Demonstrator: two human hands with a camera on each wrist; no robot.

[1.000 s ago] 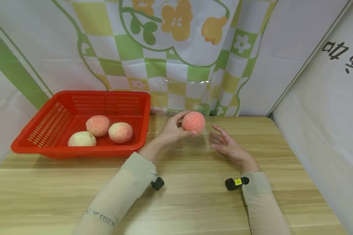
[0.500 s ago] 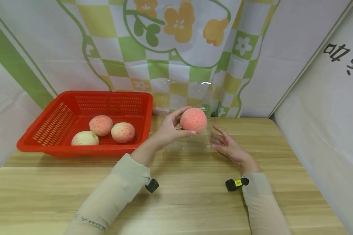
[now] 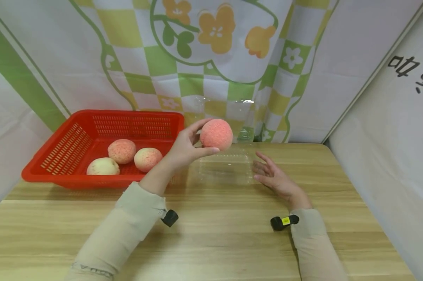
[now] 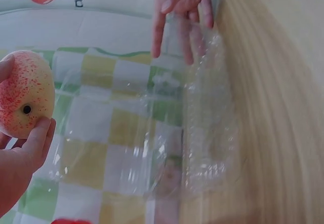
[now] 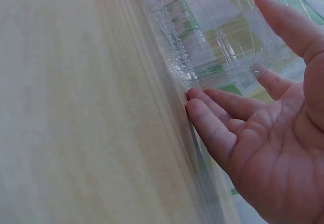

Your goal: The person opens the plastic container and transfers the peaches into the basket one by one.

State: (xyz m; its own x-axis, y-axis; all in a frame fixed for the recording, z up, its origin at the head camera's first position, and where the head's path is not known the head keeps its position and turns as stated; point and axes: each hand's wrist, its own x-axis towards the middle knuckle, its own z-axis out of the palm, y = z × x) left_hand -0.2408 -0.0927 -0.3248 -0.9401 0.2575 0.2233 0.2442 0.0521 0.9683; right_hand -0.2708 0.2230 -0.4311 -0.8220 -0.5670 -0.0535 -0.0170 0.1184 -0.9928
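Observation:
My left hand [image 3: 183,150] grips a pink peach [image 3: 216,134] between thumb and fingers, raised above the table just behind and left of a clear plastic box [image 3: 227,171]. In the left wrist view the peach [image 4: 30,92] shows a pale, red-speckled side with a small dark spot. The box stands with its see-through lid raised at the back. At its right side is my right hand [image 3: 272,177], fingers loosely extended and holding nothing. From the right wrist view, its fingertips lie close to the box's edge [image 5: 177,67]; whether they touch it I cannot tell.
On the left of the wooden table [image 3: 211,234] stands a red plastic basket [image 3: 102,178]. Inside lie three peaches, one pinker peach [image 3: 122,151] and two paler ones. Behind the table hangs a green-and-yellow checked curtain [image 3: 190,82]; a white wall [image 3: 383,156] rises at the right.
My left hand has drawn back left and a little upward with the peach, away from over the box, leaving more of the box visible. My right hand has stayed in place.

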